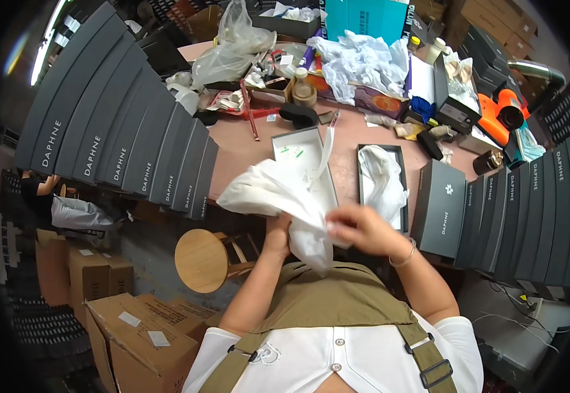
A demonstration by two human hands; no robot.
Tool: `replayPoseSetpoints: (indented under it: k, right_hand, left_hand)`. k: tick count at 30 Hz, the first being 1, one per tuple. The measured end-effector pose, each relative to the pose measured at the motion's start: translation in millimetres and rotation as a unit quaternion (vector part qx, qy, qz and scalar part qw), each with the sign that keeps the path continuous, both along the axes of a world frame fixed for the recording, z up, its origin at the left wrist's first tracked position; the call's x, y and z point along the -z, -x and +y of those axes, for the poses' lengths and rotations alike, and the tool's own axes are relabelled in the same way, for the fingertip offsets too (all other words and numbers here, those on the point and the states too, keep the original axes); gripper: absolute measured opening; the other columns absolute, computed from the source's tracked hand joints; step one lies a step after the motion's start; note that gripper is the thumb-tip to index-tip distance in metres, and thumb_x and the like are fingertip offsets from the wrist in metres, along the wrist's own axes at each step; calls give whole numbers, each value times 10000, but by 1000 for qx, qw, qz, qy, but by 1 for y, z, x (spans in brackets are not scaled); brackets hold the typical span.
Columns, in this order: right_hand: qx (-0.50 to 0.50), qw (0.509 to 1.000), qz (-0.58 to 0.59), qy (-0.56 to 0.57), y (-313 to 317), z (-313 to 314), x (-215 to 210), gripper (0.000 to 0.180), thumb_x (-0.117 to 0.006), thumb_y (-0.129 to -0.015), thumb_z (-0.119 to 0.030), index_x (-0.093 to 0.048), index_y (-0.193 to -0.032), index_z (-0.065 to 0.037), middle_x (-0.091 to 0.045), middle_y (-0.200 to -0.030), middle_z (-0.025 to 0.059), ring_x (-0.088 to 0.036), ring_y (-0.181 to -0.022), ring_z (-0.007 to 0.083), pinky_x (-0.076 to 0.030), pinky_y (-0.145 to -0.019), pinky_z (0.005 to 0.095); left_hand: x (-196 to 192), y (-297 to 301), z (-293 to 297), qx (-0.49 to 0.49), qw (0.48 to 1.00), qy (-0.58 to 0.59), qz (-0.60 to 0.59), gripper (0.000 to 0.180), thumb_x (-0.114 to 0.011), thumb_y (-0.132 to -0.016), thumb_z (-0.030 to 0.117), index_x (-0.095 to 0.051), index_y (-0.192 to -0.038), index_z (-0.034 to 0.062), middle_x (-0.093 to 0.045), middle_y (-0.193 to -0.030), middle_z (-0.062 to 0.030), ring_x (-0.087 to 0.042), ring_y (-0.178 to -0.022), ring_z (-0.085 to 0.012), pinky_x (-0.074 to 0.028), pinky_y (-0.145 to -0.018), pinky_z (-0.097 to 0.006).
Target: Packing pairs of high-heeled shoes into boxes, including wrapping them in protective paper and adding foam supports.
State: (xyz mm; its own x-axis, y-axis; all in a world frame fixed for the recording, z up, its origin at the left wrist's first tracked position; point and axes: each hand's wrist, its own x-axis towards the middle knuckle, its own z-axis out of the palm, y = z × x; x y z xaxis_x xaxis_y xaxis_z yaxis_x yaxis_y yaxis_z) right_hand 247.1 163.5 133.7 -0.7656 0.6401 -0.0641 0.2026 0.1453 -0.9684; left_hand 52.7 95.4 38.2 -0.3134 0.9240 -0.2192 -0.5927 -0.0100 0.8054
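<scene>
A crumpled white sheet of thin wrapping [265, 187] hangs over the near edge of the table, in front of my body. My left hand [278, 234] is closed around its lower part; whatever may lie inside is hidden. Close to the right side of the wrapping is my right hand [363, 229], its fingers bent but smeared by motion, so their grip is unclear. Just beyond stands an open shoe box [327, 177] with a pale inside, partly covered by the wrapping. To its right, a second open dark box [401, 164] holds white wrapped contents [381, 180].
Dark grey shoe boxes stand in rows at the left [111, 124] and right [514, 223]. Crumpled pale paper [363, 59], a jar [303, 92] and an orange tool [501, 114] lie farther back. A round wooden stool [201, 260] and cardboard cartons [134, 334] are at the lower left.
</scene>
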Motion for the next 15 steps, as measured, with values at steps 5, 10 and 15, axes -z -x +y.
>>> replayPoseSetpoints:
  k: [5,10,15]
  right_hand:
    - [-278,956,35,90,30,-33,8,119,-601,-870,-140,-622,-902,-27,-603,-858,84,-597,-780,234,-467,-723,314]
    - [-254,940,-147,-172,47,-30,5,215,-630,-843,-246,-615,-956,-64,-598,-894,106,-603,-836,303,-483,-716,350]
    - [150,953,-109,-240,84,1,-36,374,-699,-791,-327,-587,-1019,-51,-599,-894,139,-604,-800,324,-499,-642,348]
  left_hand:
    - [19,20,-21,270,945,-17,-183,458,-550,-919,256,-420,-1301,40,-523,-1245,-104,-536,-1104,-196,-457,-922,-329]
    - [47,57,4,182,982,13,47,491,-595,-879,241,-433,-1289,23,-549,-1222,-133,-553,-1103,-250,-440,-942,-342]
    - [3,104,40,160,903,-3,399,559,-720,-712,299,-545,-1144,-10,-602,-1126,-178,-579,-1059,-266,-453,-869,-361]
